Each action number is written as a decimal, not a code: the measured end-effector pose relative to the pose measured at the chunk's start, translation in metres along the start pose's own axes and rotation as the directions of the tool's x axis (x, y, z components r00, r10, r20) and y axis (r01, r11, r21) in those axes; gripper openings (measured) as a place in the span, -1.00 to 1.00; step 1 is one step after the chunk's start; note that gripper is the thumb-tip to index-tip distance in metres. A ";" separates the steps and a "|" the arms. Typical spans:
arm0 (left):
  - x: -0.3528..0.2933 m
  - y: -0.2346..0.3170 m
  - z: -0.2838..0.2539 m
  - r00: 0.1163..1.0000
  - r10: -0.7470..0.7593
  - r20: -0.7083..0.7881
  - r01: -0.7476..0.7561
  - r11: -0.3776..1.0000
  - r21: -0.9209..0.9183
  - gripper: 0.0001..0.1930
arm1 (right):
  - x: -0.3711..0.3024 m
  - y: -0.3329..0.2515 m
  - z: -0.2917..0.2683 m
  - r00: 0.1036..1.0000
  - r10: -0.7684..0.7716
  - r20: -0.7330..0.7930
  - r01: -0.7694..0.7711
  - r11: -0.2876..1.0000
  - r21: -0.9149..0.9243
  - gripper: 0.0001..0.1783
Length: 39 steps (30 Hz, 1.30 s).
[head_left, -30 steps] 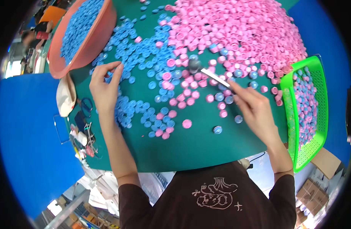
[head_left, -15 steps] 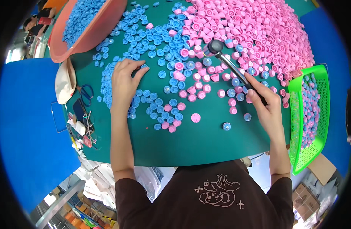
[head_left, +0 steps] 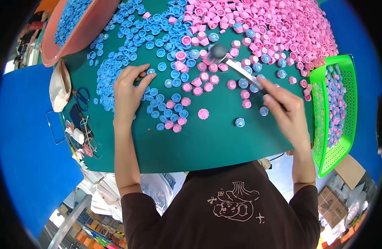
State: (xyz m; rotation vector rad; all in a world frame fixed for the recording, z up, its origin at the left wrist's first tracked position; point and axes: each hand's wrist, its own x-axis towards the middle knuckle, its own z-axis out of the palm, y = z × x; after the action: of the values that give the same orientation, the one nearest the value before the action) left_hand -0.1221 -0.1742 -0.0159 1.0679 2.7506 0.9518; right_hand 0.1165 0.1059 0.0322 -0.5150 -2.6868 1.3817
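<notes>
My left hand (head_left: 127, 85) pinches a small blue cap (head_left: 151, 72) between thumb and forefinger, just above the green tabletop. Around it lie many loose blue caps (head_left: 162, 66), rimmed and cup-shaped. My right hand (head_left: 285, 110) is wrapped round the dark grip of a mallet (head_left: 240, 69), its metal shaft slanting up to the left. The mallet's round black head is blurred and hovers over pink tapered pieces (head_left: 208, 87). Near my right hand, several pink pieces bear blue caps with a shiny top (head_left: 240, 122). One scalloped pink piece (head_left: 203, 113) sits alone between my hands.
A large pink heap (head_left: 278, 25) covers the far right. At the far left stands a salmon basin (head_left: 74, 52) of blue caps. A green basket (head_left: 319, 124) at right holds mixed pieces. Blue scissors (head_left: 81, 98), a phone (head_left: 76, 115) and a cream pouch (head_left: 60, 87) lie at the left edge.
The whole view has shifted, so the table's contents appear higher and further left. My left hand has moved slightly right over the caps with its blue cap. The mallet stays in my right hand.
</notes>
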 end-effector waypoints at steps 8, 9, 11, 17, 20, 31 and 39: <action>-0.010 0.011 -0.007 0.998 -0.008 -0.070 0.013 0.996 0.084 -0.77 | -0.009 -0.015 0.018 0.989 -0.084 0.120 0.106 0.977 -0.184 -0.54; -0.013 0.017 -0.008 0.995 -0.042 -0.090 0.045 0.999 0.030 -0.77 | -0.014 -0.014 0.016 0.989 -0.079 0.126 0.100 0.979 -0.178 -0.55; -0.020 0.030 -0.006 0.991 -0.078 -0.108 0.075 0.997 -0.027 -0.77 | -0.021 -0.013 0.014 0.990 -0.060 0.124 0.079 0.984 -0.157 -0.55; -0.031 0.065 0.011 1.000 0.009 -0.028 -0.013 0.989 -0.145 -0.72 | -0.025 -0.013 0.015 0.994 -0.005 0.107 0.013 0.997 -0.080 -0.55; -0.031 0.068 0.009 0.999 -0.026 -0.030 0.022 0.990 -0.141 -0.73 | -0.027 -0.013 0.021 0.989 -0.041 0.140 0.049 0.997 -0.054 -0.55; -0.049 0.082 0.020 0.999 0.040 0.033 -0.034 0.985 -0.170 -0.74 | -0.036 -0.009 0.010 0.998 0.029 0.061 -0.031 0.999 0.039 -0.58; -0.040 0.085 0.041 0.978 0.205 0.036 -0.200 0.975 -0.094 -0.77 | -0.044 -0.009 0.009 0.998 0.027 0.062 -0.031 0.998 0.061 -0.58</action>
State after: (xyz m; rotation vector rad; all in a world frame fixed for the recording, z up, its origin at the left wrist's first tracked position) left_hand -0.0303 -0.1282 -0.0086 1.3565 2.5731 1.0482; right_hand 0.1539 0.0793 0.0376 -0.5158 -2.6840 1.5076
